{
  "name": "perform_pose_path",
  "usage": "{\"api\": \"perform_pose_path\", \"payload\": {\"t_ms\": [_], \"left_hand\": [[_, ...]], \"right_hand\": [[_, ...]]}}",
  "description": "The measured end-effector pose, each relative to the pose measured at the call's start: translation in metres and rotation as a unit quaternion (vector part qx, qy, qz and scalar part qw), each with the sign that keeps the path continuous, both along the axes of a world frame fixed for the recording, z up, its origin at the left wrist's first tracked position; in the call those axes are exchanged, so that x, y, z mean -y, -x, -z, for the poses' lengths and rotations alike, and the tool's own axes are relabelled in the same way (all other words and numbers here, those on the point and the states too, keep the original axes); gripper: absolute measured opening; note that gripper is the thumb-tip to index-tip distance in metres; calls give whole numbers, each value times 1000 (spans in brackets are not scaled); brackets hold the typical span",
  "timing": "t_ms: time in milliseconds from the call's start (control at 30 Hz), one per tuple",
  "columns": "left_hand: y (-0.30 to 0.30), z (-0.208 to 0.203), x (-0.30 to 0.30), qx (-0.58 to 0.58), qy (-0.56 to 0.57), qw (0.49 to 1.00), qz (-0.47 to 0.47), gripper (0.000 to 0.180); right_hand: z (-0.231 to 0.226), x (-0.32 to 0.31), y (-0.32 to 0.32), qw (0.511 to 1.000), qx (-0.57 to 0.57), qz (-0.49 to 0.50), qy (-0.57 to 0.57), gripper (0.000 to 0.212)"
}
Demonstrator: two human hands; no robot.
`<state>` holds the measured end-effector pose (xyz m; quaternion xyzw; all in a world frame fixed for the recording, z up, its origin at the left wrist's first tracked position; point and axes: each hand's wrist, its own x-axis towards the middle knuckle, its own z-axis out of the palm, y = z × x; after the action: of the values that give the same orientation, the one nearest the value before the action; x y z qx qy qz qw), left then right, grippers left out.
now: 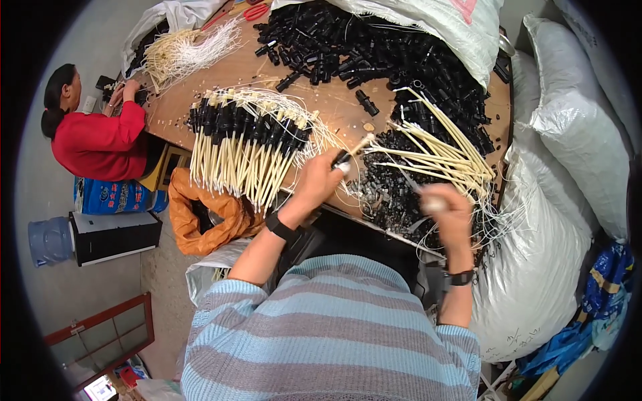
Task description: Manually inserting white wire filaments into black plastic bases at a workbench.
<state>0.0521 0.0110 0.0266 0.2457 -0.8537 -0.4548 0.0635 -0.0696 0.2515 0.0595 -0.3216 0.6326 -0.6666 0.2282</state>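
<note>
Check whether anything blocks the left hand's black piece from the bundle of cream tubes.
Only thin pale wires, fanning out at the right end of the bundle of cream tubes, lie between it and the black piece in the left hand; nothing bulky shows.

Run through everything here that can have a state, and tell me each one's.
Left hand: closed on a black fitting
Right hand: curled, grip too blurred to tell
Heaped black fittings: loose
Fittings on sticks: laid side by side
Cream sticks at right: loosely fanned
Orange sack: open
White sacks at right: bulging, full-looking
</note>
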Motion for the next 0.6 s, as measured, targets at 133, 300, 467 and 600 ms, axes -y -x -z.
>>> {"api": "perform_pose_path", "payload": {"t_ms": [133, 300, 467, 600], "left_hand": [[18, 0, -36, -99, -292, 950, 50, 23], [9, -11, -22, -10, -123, 990, 73, 27], [-1, 2, -20, -83, 132, 979, 129, 39], [0, -2, -22, -28, 117, 979, 166, 42]], "right_hand": [[12, 44, -42, 919, -342, 9, -195, 16], [21, 42, -42, 928, -298, 55, -219, 16], [18, 42, -41, 905, -340, 113, -230, 13], [20, 46, -41, 905, -355, 131, -191, 10]]}}
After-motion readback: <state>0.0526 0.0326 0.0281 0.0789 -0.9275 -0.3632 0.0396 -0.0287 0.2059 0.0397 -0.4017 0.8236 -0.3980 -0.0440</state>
